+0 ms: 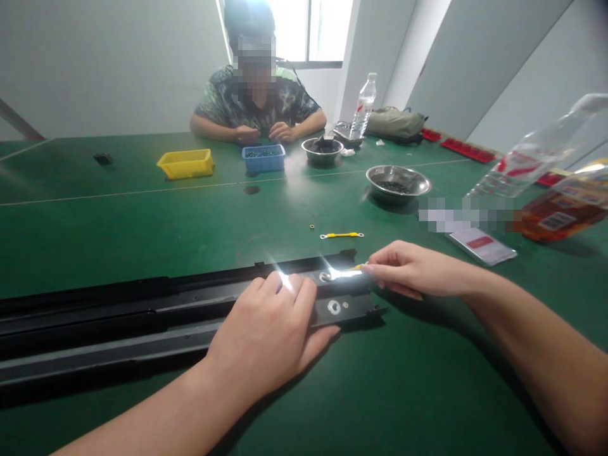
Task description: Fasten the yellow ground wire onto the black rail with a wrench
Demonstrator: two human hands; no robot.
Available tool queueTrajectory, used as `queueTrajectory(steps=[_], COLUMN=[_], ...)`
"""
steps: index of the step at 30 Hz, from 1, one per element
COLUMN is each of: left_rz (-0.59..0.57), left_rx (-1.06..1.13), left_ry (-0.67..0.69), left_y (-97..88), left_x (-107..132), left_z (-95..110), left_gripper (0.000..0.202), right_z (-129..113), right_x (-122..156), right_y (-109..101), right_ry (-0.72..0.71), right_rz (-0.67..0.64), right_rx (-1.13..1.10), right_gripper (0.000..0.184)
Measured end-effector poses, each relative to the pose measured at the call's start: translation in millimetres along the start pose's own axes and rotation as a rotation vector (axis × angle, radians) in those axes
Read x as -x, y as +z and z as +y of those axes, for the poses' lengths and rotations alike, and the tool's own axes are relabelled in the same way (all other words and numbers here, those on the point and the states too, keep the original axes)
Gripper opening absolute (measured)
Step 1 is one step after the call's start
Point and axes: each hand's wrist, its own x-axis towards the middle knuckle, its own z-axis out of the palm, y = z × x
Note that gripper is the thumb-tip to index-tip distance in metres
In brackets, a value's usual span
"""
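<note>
Black metal channels [185, 301], two of them side by side, lie lengthwise on the green tabletop [118, 234], their ends near the right hand [403, 272]. The left hand [266, 329] lies across both, its fingers bent and close together over the far channel, the thumb set apart along the near one. This hold seems meant to brace the pair, since long, narrow parts could swivel if only one end were touched.

The right hand comes in from beyond the channel ends, thumb and forefinger pinching a bright metal piece [349, 273], the other fingers curled beneath. The piece reaches onto the far channel, its tip near a ring-shaped fitting [325, 277]; glare washes it out, so it may be a small spanner or a terminal strip. Approaching from the end probably leaves the fitting in sight. On the near channel sits a silver round fitting [334, 307].

Just beyond the channels lie a yellow lead with ring terminals [342, 235] and a small nut [312, 226], likely placed there to be within easy reach. Farther off stand a steel bowl [418, 180] of dark small parts, a blue bin [265, 164] and a yellow bin [190, 168], in front of a seated co-worker [259, 104].
</note>
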Motion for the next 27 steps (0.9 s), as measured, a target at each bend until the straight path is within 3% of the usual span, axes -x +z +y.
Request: queueTrajectory(steps=[13,20,27], left_rz=[-0.002,0.005,0.003], left_rx=[-0.003,-0.004,-0.007], left_ry=[-0.005,-0.004,-0.001], left_y=[-0.6,1.9,2.2], left_x=[1.3,0.4,1.8], left_z=[0.6,-0.1,-0.5], left_gripper=[0.045,0.046,0.047], right_z=[2.0,2.8,4.3], right_x=[1.7,2.7,-0.2], right_y=[-3.4,-6.9,-8.5], right_ry=[-0.024,0.136,-0.003], right_rz=[-0.004,0.049,0.203], right_rx=[0.033,0.002,-0.012], right_gripper=[0.050,0.049,0.039])
